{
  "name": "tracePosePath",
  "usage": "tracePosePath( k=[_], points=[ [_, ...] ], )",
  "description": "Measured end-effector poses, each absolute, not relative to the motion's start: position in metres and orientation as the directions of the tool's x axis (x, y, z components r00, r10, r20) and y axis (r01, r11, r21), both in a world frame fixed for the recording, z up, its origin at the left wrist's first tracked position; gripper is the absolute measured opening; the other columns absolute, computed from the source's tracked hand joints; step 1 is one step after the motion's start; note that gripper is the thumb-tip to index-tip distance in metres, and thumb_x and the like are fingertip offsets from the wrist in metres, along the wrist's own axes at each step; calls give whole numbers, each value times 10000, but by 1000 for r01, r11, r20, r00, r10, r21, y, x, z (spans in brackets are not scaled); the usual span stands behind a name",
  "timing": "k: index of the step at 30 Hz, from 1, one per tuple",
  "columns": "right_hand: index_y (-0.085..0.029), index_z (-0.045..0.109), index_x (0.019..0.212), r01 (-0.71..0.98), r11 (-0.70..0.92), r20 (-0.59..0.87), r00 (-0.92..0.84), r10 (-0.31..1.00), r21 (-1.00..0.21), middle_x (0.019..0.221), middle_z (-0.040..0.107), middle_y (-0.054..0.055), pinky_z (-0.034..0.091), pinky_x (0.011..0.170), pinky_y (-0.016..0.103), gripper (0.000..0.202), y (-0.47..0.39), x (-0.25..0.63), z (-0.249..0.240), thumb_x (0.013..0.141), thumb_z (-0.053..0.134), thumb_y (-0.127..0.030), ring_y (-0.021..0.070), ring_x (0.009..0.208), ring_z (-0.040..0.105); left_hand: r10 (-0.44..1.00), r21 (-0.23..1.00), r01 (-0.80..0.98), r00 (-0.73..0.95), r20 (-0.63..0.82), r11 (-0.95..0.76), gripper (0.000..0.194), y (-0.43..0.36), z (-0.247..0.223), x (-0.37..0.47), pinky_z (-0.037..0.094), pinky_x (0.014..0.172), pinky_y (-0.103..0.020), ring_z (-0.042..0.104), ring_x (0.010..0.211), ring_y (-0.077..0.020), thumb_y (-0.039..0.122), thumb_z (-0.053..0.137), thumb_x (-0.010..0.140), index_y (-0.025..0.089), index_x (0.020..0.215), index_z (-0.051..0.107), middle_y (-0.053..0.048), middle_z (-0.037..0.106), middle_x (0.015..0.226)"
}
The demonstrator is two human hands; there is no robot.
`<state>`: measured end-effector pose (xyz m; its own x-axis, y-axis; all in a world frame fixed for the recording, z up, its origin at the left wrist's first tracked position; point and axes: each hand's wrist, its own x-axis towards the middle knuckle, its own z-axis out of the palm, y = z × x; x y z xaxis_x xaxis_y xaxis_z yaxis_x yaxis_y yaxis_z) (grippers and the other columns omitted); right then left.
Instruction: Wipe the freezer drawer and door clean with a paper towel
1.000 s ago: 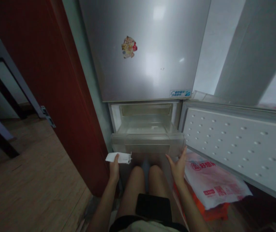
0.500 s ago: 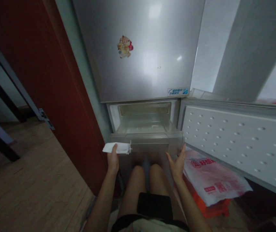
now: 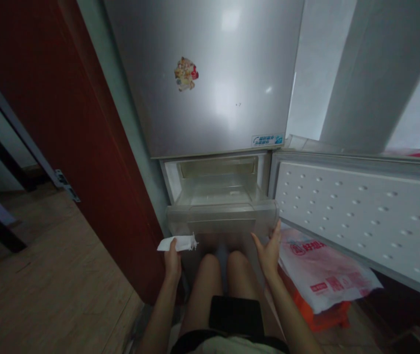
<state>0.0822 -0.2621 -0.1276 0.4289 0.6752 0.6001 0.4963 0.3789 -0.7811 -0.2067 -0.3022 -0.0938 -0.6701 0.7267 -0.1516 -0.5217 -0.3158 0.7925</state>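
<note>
A folded white cloth or tissue (image 3: pixel 180 243) is pinched in my left hand (image 3: pixel 173 260), its frayed end pointing right, just below the left part of the drawer front. My right hand (image 3: pixel 268 250) has its thumb and fingers spread, with the fingertips at the lower right corner of the pulled-out clear drawer (image 3: pixel 228 212). Nothing shows in that hand. Behind the drawer front, the freezer compartment (image 3: pixel 173 179) stands open under the silver upper door (image 3: pixel 217 118).
The lower fridge door (image 3: pixel 357 211) is swung open to the right. Beneath it a white and red plastic bag (image 3: pixel 323 270) lies on an orange stool (image 3: pixel 320 317). A black phone-like slab (image 3: pixel 236 315) rests on my thighs. A red-brown door (image 3: pixel 84 147) stands at left.
My left hand has moved slightly down with the white cloth, away from the drawer front. The right hand keeps its place at the drawer corner. The view has shifted a little.
</note>
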Motion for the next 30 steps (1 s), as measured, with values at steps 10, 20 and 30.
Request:
tracePosePath(
  k=[10,20,30],
  points=[
    [-147,101,1548,502,375,601,430,674,-780,1522,310,205,368,1098,481,1027,-263,82,-128,798,609,-630,316,1390,361,774,763,-491,-632,21,-421,105,-293,-20,-202,535,771,-260,664,720,-116,141,631,830,158,934,640,0,695,854],
    [-157,99,1549,502,374,600,427,677,-780,1540,280,193,342,1122,485,1040,-263,82,-127,789,607,-653,313,1411,325,784,721,-599,-608,-125,-349,89,-298,-87,-210,542,667,-266,673,674,-147,119,532,851,116,880,616,-66,706,808],
    [-134,108,1548,504,372,601,434,671,-779,1530,297,200,334,1126,475,1028,-265,82,-125,802,584,-657,313,1404,336,779,719,-568,-624,-60,-400,59,-293,-51,-218,528,638,-223,661,675,-117,131,586,843,144,885,625,-13,703,812]
  ],
)
